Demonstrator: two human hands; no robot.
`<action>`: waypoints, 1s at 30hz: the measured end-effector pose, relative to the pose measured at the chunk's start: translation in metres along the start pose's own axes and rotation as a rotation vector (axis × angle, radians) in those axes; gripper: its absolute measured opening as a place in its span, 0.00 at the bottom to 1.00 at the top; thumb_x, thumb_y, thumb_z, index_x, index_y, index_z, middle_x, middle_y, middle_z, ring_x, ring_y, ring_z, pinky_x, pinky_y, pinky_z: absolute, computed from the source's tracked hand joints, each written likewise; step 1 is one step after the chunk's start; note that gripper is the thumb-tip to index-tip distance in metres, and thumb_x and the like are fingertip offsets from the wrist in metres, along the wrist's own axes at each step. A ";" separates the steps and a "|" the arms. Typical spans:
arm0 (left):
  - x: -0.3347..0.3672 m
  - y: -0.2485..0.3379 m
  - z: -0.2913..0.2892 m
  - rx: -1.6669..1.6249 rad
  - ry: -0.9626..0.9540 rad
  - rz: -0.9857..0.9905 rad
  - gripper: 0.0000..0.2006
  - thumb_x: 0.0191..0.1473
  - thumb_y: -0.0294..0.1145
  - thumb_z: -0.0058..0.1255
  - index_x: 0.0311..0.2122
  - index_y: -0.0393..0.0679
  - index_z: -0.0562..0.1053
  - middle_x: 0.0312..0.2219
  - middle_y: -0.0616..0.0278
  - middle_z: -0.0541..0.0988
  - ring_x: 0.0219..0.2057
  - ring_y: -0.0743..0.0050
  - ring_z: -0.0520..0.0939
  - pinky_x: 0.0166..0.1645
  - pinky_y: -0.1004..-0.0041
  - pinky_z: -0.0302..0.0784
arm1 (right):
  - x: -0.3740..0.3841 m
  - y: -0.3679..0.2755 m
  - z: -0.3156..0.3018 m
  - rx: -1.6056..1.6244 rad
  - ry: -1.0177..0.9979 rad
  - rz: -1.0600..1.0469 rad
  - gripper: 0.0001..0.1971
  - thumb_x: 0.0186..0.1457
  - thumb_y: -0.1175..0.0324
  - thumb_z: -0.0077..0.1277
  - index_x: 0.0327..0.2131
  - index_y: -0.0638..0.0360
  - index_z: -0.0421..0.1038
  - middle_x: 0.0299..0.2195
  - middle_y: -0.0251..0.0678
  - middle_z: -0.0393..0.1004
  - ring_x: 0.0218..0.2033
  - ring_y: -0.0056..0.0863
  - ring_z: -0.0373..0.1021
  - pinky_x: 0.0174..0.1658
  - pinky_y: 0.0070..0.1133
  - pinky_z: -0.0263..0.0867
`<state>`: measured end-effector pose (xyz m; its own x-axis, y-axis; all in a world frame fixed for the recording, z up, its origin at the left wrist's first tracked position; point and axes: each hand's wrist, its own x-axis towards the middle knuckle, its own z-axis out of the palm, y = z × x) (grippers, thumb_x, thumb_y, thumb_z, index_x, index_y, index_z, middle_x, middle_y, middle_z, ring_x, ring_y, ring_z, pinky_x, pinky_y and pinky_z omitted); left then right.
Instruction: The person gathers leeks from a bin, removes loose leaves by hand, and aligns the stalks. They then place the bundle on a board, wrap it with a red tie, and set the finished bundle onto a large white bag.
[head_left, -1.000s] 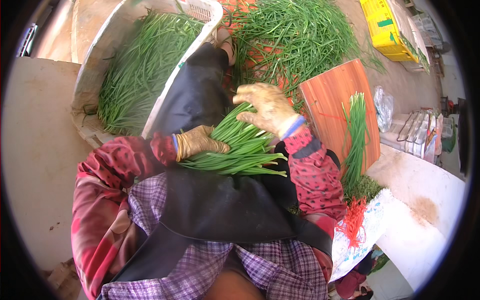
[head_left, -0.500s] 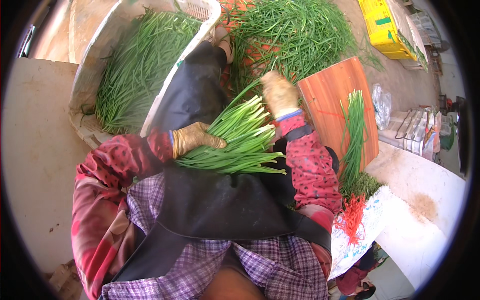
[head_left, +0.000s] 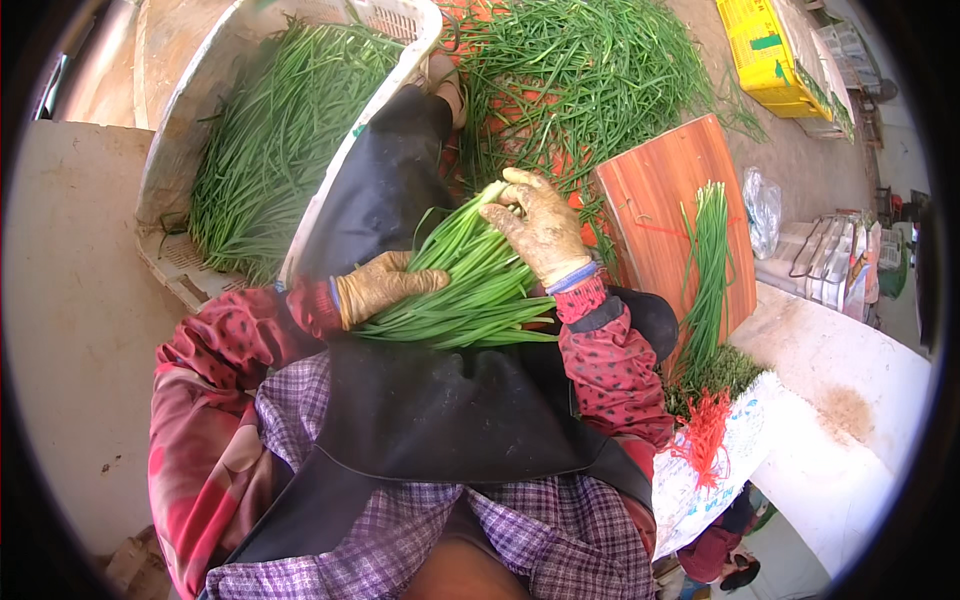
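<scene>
My left hand, in a worn tan glove, is closed round a thick bunch of garlic chives above my dark apron. The pale cut ends point away from me and to the right. At those ends my right hand, gloved too, curls its thumb and fingers over the stalks; its palm covers some of them. To the right, a smaller bunch of chives lies along a wood-grain board.
On the left stands a white plastic crate full of chives. A loose heap of chives spreads over red matting ahead. A yellow crate sits at the far right. Red ties hang beside a white sack.
My right hand has come back from the far side of the bunch, turned over and closed on its pale ends. The single stalk trailing from it no longer shows. My left hand keeps its hold.
</scene>
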<state>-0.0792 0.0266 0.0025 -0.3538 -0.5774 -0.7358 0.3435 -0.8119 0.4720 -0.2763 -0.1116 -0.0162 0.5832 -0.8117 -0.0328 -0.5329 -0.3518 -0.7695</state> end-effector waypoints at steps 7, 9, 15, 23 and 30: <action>0.007 -0.009 -0.005 0.061 -0.001 0.073 0.13 0.52 0.36 0.57 0.41 0.42 0.76 0.34 0.66 0.80 0.34 0.81 0.79 0.41 0.77 0.76 | 0.010 0.014 0.008 0.623 -0.168 0.062 0.06 0.49 0.70 0.55 0.29 0.62 0.75 0.47 0.41 0.72 0.49 0.31 0.67 0.52 0.23 0.60; 0.009 -0.010 -0.007 0.039 -0.010 0.044 0.13 0.52 0.36 0.57 0.40 0.41 0.77 0.33 0.65 0.81 0.34 0.80 0.79 0.40 0.76 0.76 | 0.006 0.019 0.007 0.689 -0.177 0.057 0.05 0.49 0.72 0.54 0.30 0.62 0.76 0.47 0.41 0.71 0.48 0.30 0.67 0.51 0.22 0.61; 0.005 0.001 -0.010 -0.059 -0.021 -0.058 0.15 0.52 0.37 0.57 0.41 0.39 0.76 0.33 0.61 0.81 0.31 0.74 0.81 0.38 0.74 0.78 | 0.012 0.087 -0.038 0.074 0.199 -0.055 0.13 0.44 0.82 0.49 0.35 0.57 0.72 0.42 0.36 0.72 0.42 0.33 0.69 0.48 0.23 0.65; 0.009 0.004 -0.009 -0.073 -0.052 -0.103 0.16 0.52 0.39 0.56 0.41 0.38 0.75 0.32 0.60 0.81 0.31 0.75 0.81 0.38 0.74 0.79 | -0.027 -0.003 -0.024 -0.235 -0.016 -0.531 0.10 0.48 0.64 0.55 0.35 0.51 0.74 0.43 0.32 0.72 0.45 0.36 0.67 0.50 0.30 0.62; 0.013 -0.007 -0.015 -0.029 -0.016 -0.024 0.12 0.51 0.34 0.58 0.39 0.39 0.77 0.30 0.63 0.81 0.28 0.79 0.79 0.35 0.76 0.77 | -0.018 0.056 -0.020 0.661 0.339 -0.015 0.11 0.59 0.62 0.47 0.38 0.59 0.71 0.33 0.36 0.75 0.33 0.22 0.71 0.41 0.20 0.67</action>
<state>-0.0727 0.0258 -0.0177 -0.3761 -0.5592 -0.7389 0.3599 -0.8229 0.4396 -0.3287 -0.1256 -0.0458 0.3092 -0.9460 0.0972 0.0164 -0.0969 -0.9952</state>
